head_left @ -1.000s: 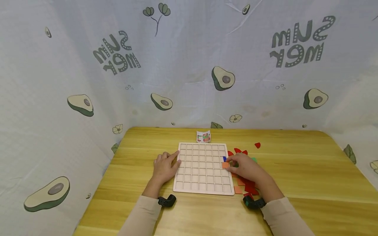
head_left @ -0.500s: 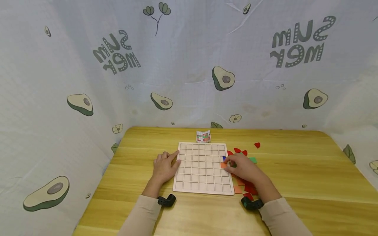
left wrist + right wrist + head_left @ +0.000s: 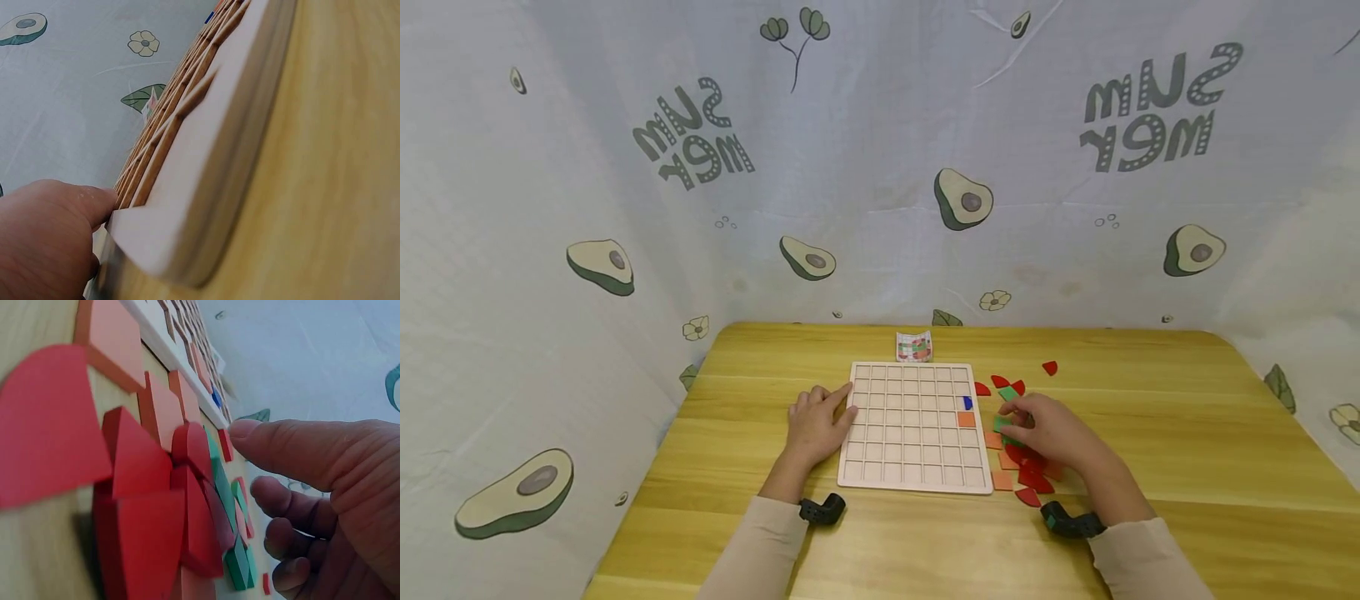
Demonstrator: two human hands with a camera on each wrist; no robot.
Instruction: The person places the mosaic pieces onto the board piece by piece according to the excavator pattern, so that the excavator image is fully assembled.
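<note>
A pale wooden grid board point(image 3: 912, 487) lies flat on the table. An orange square tile point(image 3: 966, 419) sits in its rightmost column, just below a small blue piece point(image 3: 967, 403). My left hand point(image 3: 812, 429) rests at the board's left edge, index finger and thumb touching the rim; its thumb point(image 3: 94, 203) shows by the board corner in the left wrist view. My right hand point(image 3: 1048, 429) is over the loose tiles right of the board, with fingers bent and apart from the thumb point(image 3: 281, 444). Nothing is visible between them. A green tile point(image 3: 1002, 425) lies by its fingertips.
Red rounded tiles point(image 3: 1033, 479), orange squares point(image 3: 1002, 481) and several green pieces lie in a loose heap beside the board. One red piece point(image 3: 1050, 367) is farther off. A small printed pattern card point(image 3: 913, 347) stands behind the board. A patterned curtain point(image 3: 880, 167) hangs behind the table.
My right hand has let go of the orange square tile, which now sits in a board cell, and has moved right over the heap. The left hand stays put.
</note>
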